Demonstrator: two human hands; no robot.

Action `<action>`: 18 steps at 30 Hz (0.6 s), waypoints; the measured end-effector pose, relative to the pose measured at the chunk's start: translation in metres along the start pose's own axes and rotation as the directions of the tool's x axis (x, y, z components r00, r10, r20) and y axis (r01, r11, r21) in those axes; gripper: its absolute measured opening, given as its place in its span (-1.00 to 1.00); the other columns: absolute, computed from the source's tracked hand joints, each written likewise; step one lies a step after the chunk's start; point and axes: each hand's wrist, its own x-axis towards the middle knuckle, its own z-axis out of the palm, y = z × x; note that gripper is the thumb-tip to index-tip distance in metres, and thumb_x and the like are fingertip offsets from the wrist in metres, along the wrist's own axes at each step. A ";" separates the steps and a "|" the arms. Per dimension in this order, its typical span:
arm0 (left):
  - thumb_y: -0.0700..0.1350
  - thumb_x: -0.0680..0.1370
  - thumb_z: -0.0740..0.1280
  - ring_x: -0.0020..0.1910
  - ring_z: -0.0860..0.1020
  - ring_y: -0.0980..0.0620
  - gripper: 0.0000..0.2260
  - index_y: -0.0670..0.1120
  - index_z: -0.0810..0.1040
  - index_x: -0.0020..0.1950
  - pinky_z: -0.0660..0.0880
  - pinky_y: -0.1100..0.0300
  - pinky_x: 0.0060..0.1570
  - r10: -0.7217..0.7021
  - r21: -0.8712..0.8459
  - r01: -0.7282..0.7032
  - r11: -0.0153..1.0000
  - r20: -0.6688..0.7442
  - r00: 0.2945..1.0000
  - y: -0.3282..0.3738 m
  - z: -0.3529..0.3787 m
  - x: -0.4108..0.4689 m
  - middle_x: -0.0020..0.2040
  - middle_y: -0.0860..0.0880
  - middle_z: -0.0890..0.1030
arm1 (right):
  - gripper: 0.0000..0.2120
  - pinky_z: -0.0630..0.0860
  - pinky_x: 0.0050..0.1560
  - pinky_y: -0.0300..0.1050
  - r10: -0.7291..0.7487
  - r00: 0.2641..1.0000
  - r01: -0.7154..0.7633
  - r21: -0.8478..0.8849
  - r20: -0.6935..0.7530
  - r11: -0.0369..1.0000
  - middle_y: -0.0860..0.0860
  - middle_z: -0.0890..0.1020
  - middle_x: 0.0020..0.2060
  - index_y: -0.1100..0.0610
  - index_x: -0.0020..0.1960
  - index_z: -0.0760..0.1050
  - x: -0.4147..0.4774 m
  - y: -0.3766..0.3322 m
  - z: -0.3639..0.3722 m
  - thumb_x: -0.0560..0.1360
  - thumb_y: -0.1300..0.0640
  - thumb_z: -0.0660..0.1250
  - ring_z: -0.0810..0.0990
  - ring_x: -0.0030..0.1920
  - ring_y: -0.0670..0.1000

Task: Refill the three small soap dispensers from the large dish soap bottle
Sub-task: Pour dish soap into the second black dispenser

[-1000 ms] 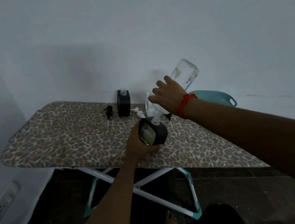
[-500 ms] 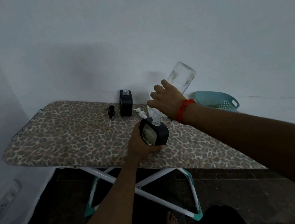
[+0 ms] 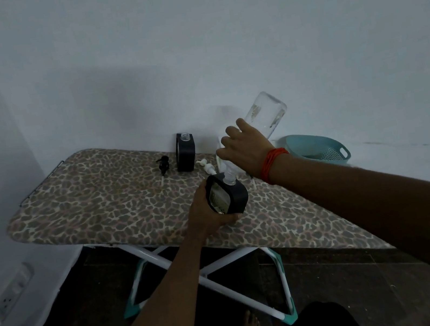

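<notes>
Nearest to us, below both grips, a bare foot stands on the dark floor by the white and teal legs of the ironing board. Over the board's near edge, our left grip is clamped round a small black dispenser, fingers curled under its base. The dispenser leans a little, its clear face towards us. We cannot tell whether it rests on the board.

Just beyond and right of the left grip, our right grip is closed round the large clear bottle. An orange thread band circles that wrist. The bottle is tipped, base up and away towards the wall, neck down at the dispenser's open top. Whether the two touch we cannot say.

Left of the right grip, a white pump lies on the board. Farther left lies a black pump head. Between these two and a little behind, a second black dispenser stands upright with its neck uncovered. Right of the right grip and beyond it, a teal basket sits by the wall.
</notes>
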 end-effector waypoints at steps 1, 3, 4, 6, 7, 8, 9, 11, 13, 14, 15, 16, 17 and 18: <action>-0.04 0.19 0.74 0.48 0.40 0.00 0.08 -0.04 0.25 0.59 0.40 -0.12 0.43 0.001 0.000 -0.001 1.000 0.001 1.000 -0.001 0.000 0.000 0.52 -0.02 0.40 | -0.73 0.31 0.35 0.13 0.011 1.000 -0.011 0.004 -0.009 1.000 -0.01 0.54 0.00 0.01 0.25 0.42 0.000 0.002 0.000 0.58 0.21 0.22 0.45 0.15 0.13; -0.04 0.19 0.74 0.51 0.38 -0.04 0.11 -0.07 0.21 0.61 0.38 -0.14 0.45 -0.022 0.007 0.022 1.000 0.007 1.000 0.000 0.000 0.001 0.55 -0.04 0.37 | -0.73 0.31 0.35 0.14 0.039 0.999 -0.038 0.018 -0.034 0.999 -0.01 0.54 -0.03 0.02 0.23 0.44 0.000 0.009 -0.001 0.57 0.24 0.20 0.46 0.14 0.14; -0.05 0.20 0.74 0.52 0.37 -0.06 0.12 -0.08 0.19 0.62 0.37 -0.15 0.45 -0.025 0.011 0.025 1.000 0.010 1.000 -0.001 0.000 0.001 0.55 -0.06 0.36 | -0.73 0.31 0.34 0.13 0.050 0.998 -0.049 0.024 -0.045 0.998 -0.01 0.54 -0.05 0.02 0.21 0.45 0.000 0.013 -0.002 0.56 0.26 0.19 0.46 0.13 0.14; -0.06 0.20 0.74 0.50 0.39 -0.04 0.09 -0.07 0.22 0.61 0.39 -0.13 0.44 0.007 0.013 -0.007 1.000 0.010 1.000 -0.002 0.000 0.002 0.53 -0.04 0.39 | -0.73 0.33 0.32 0.13 0.057 0.997 -0.056 0.027 -0.052 0.998 -0.01 0.55 -0.06 0.02 0.20 0.46 0.001 0.015 -0.003 0.56 0.27 0.19 0.46 0.12 0.14; -0.05 0.20 0.74 0.47 0.42 -0.02 0.06 -0.02 0.25 0.59 0.41 -0.10 0.42 0.027 0.010 -0.027 1.000 0.008 1.000 -0.003 0.000 0.002 0.51 -0.02 0.41 | -0.73 0.33 0.31 0.12 0.051 0.997 -0.049 0.029 -0.049 0.998 -0.01 0.55 -0.06 0.02 0.20 0.46 0.001 0.014 -0.004 0.56 0.26 0.19 0.46 0.12 0.14; -0.05 0.20 0.74 0.45 0.43 0.02 0.02 0.07 0.28 0.56 0.44 -0.06 0.41 0.047 0.004 -0.047 0.999 0.005 0.999 -0.003 0.000 0.002 0.49 0.02 0.43 | -0.73 0.34 0.31 0.12 0.040 0.998 -0.038 0.030 -0.041 0.999 -0.01 0.55 -0.05 0.02 0.21 0.46 0.001 0.011 -0.004 0.57 0.25 0.20 0.46 0.12 0.13; -0.04 0.20 0.74 0.43 0.45 0.06 0.00 0.14 0.30 0.53 0.45 -0.03 0.39 0.062 0.002 -0.062 0.998 0.003 0.998 -0.003 0.000 0.001 0.47 0.05 0.45 | -0.74 0.34 0.31 0.12 0.026 0.999 -0.026 0.028 -0.027 0.999 -0.01 0.55 -0.03 0.01 0.23 0.45 0.000 0.006 -0.004 0.57 0.23 0.21 0.46 0.13 0.13; -0.04 0.20 0.74 0.41 0.46 0.09 -0.01 0.10 0.32 0.52 0.46 -0.01 0.37 0.065 0.002 -0.065 0.998 -0.003 0.998 -0.002 0.000 0.002 0.45 0.06 0.46 | -0.72 0.33 0.32 0.12 0.012 1.000 -0.012 0.014 -0.006 1.000 -0.02 0.55 0.01 0.00 0.26 0.43 -0.001 -0.001 -0.002 0.57 0.20 0.24 0.45 0.15 0.12; -0.07 0.20 0.74 0.39 0.46 0.11 -0.02 0.03 0.33 0.53 0.47 -0.02 0.37 0.069 -0.004 -0.069 0.998 0.000 0.998 -0.003 0.000 0.003 0.43 0.07 0.47 | -0.71 0.32 0.33 0.13 0.026 1.000 -0.025 0.024 -0.014 0.999 -0.01 0.55 0.02 0.01 0.26 0.42 -0.002 -0.001 0.000 0.56 0.20 0.24 0.45 0.16 0.13; -0.07 0.20 0.74 0.39 0.46 0.11 -0.02 0.03 0.33 0.52 0.46 -0.02 0.38 0.070 -0.003 -0.070 0.998 0.002 0.998 -0.003 0.000 0.003 0.43 0.07 0.47 | -0.71 0.32 0.33 0.13 0.039 0.999 -0.038 0.033 -0.024 0.999 -0.01 0.55 0.01 0.01 0.26 0.43 -0.002 0.002 0.000 0.56 0.21 0.23 0.45 0.16 0.14; -0.07 0.20 0.74 0.41 0.46 0.09 -0.02 0.01 0.33 0.53 0.45 -0.04 0.39 0.065 0.001 -0.065 0.998 0.005 0.998 -0.004 0.000 0.003 0.45 0.05 0.46 | -0.72 0.32 0.33 0.13 0.053 0.998 -0.052 0.040 -0.031 0.998 -0.01 0.55 -0.01 0.01 0.24 0.44 -0.002 0.005 -0.001 0.56 0.22 0.22 0.46 0.15 0.14; -0.06 0.20 0.74 0.43 0.45 0.04 0.01 -0.02 0.31 0.55 0.44 -0.08 0.40 0.053 0.007 -0.053 0.999 0.007 0.999 -0.004 0.000 0.004 0.47 0.01 0.45 | -0.72 0.32 0.32 0.13 0.066 0.997 -0.065 0.044 -0.035 0.997 0.00 0.55 -0.02 0.01 0.23 0.45 -0.002 0.008 -0.001 0.56 0.23 0.20 0.46 0.14 0.14; -0.06 0.20 0.74 0.46 0.43 0.00 0.03 -0.06 0.28 0.57 0.43 -0.11 0.41 0.042 0.013 -0.042 0.999 0.010 0.999 -0.004 0.000 0.004 0.49 -0.02 0.43 | -0.72 0.32 0.32 0.13 0.074 0.997 -0.072 0.050 -0.035 0.996 0.00 0.55 -0.02 0.01 0.23 0.45 -0.002 0.010 -0.002 0.56 0.23 0.20 0.46 0.14 0.15; -0.06 0.20 0.74 0.46 0.43 -0.02 0.05 -0.07 0.27 0.58 0.42 -0.12 0.41 0.039 0.016 -0.040 0.999 0.011 0.999 -0.005 0.000 0.005 0.50 -0.03 0.43 | -0.72 0.32 0.33 0.13 0.074 0.997 -0.072 0.055 -0.029 0.996 0.00 0.55 -0.01 0.01 0.24 0.45 -0.002 0.009 -0.003 0.57 0.23 0.20 0.46 0.15 0.15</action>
